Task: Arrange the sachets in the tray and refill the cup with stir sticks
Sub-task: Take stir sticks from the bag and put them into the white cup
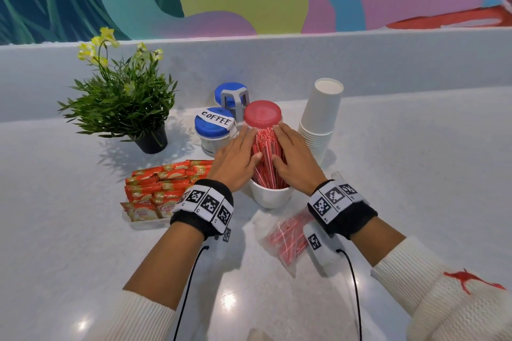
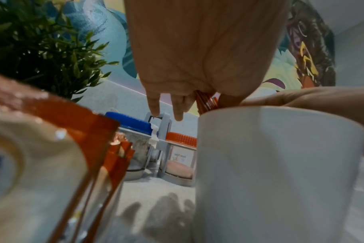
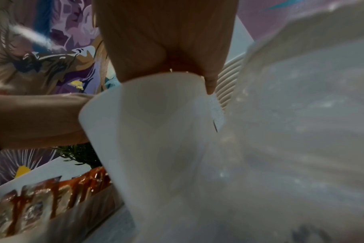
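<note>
A bundle of red-and-white stir sticks (image 1: 267, 158) stands in a white cup (image 1: 270, 196) at the counter's middle. My left hand (image 1: 250, 144) presses the bundle's left side with straight fingers, and my right hand (image 1: 279, 144) presses its right side the same way; both thumbs touch the front of the sticks. Orange creamer sachets (image 1: 155, 188) lie in rows in a clear tray (image 1: 144, 225) left of the cup. In the left wrist view the left hand (image 2: 197, 49) meets the sticks (image 2: 206, 102) above the cup (image 2: 276, 172). In the right wrist view the cup (image 3: 156, 131) hides the sticks below my right hand (image 3: 166, 32).
A clear bag with more red sticks (image 1: 288, 238) lies under my right wrist. A stack of paper cups (image 1: 318, 122) stands right of the cup. Behind it are a COFFEE jar (image 1: 213, 127), a red-lidded jar (image 1: 262, 114) and a blue-lidded jar (image 1: 231, 93). A potted plant (image 1: 124, 102) stands at back left.
</note>
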### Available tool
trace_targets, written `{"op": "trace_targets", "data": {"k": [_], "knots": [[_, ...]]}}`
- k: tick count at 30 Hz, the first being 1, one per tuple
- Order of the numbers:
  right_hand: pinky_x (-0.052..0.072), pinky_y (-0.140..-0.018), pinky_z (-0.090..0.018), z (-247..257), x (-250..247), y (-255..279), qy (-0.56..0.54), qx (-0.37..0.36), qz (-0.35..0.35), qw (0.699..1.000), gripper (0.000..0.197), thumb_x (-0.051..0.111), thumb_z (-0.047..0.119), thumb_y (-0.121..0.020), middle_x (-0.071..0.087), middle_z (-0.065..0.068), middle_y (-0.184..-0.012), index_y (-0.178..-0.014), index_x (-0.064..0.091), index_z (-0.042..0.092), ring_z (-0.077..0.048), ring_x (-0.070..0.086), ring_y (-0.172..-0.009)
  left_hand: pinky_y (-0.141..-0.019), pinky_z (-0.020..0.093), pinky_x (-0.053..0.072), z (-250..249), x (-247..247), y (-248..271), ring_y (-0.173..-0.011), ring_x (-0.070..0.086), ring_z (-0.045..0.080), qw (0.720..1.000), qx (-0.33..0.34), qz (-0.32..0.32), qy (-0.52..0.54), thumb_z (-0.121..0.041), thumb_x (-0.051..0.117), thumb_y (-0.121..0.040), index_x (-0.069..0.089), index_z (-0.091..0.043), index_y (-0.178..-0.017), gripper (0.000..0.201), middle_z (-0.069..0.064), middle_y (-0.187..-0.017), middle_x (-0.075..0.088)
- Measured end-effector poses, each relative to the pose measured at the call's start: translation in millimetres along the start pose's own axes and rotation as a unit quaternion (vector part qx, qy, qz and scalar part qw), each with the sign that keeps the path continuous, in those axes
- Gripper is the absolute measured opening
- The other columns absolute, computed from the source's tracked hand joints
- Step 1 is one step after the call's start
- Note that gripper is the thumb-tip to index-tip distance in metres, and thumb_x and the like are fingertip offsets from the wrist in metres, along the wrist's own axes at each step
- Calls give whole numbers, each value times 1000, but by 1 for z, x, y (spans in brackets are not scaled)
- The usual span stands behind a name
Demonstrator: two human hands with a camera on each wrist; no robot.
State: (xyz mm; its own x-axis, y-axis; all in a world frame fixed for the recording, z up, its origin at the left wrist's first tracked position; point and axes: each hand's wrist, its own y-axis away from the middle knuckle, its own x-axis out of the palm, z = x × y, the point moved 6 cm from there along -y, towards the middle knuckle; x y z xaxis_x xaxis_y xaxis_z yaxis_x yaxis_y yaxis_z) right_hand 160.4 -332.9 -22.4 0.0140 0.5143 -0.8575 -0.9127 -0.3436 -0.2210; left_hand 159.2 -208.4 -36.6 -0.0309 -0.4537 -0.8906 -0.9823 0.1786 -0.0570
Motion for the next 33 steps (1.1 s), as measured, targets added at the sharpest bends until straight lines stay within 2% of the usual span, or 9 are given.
{"op": "trace_targets", "data": {"k": [4,8,12,16,22,24,27,30,33], "knots": [[12,-118,-36,-7,-13,5,-24,15,-20,999,59,47,16,-92,21,-8,-155,-146,23,13,-22,19,-142,-118,50,14,1,-2,4,-147,2,20,997,-28,33,-63,-42,32,-98,-10,-22,-148,69,4,-158,-8],[19,-111,-27,-14,-36,15,-96,26,-55,994,52,50,12,-92,31,-6,-149,-141,34,14,-19,25,-139,-116,48,8,-19,-20,13,-146,-2,25,997,-50,-5,-66,-46,31,-97,-8,-22,-149,69,6,-157,-14],[29,-95,-20,-40,-63,27,-120,73,-118,983,40,51,5,-88,46,-9,-133,-128,46,9,-23,42,-121,-113,40,23,-55,-32,25,-140,22,26,994,-2,-104,18,-34,38,-98,24,-13,-145,53,11,-152,22],[38,-80,-23,-72,-75,42,-174,175,-172,954,25,48,2,-87,57,-10,-108,-111,53,4,-19,51,-92,-87,27,39,-95,-27,35,-104,52,19,990,78,-110,47,-21,41,-97,56,-7,-116,28,8,-117,54],[51,-75,-35,-99,-38,63,-207,270,13,940,7,47,8,-87,60,-11,-87,-92,51,9,-25,61,-75,-64,32,44,-127,29,48,-67,55,23,993,103,60,21,-23,43,-96,64,-1,-92,31,10,-79,62],[49,-64,-25,-98,-28,70,-212,260,57,940,9,44,6,-88,61,-11,-83,-91,53,8,-20,58,-67,-76,36,51,-121,48,51,-82,61,25,988,78,130,-34,-25,44,-96,64,-1,-103,32,13,-95,66],[40,-59,-18,-98,-17,78,-144,238,119,953,19,43,4,-87,59,-5,-89,-99,57,8,-20,55,-83,-94,40,47,-104,72,60,-110,53,26,976,14,185,-115,-27,46,-94,54,-6,-120,35,11,-120,55],[45,-76,-24,-100,-6,84,-106,214,172,956,28,45,2,-87,58,-5,-105,-110,58,10,-23,57,-101,-96,43,42,-90,88,69,-121,40,28,969,-16,176,-171,-32,54,-88,41,-15,-126,43,9,-128,41],[42,-66,-16,-92,1,88,-87,165,233,954,32,47,1,-88,51,-2,-105,-115,56,14,-19,53,-93,-99,45,38,-82,98,74,-125,34,31,968,-45,178,-172,-39,65,-80,33,-17,-129,62,10,-132,34]]}}
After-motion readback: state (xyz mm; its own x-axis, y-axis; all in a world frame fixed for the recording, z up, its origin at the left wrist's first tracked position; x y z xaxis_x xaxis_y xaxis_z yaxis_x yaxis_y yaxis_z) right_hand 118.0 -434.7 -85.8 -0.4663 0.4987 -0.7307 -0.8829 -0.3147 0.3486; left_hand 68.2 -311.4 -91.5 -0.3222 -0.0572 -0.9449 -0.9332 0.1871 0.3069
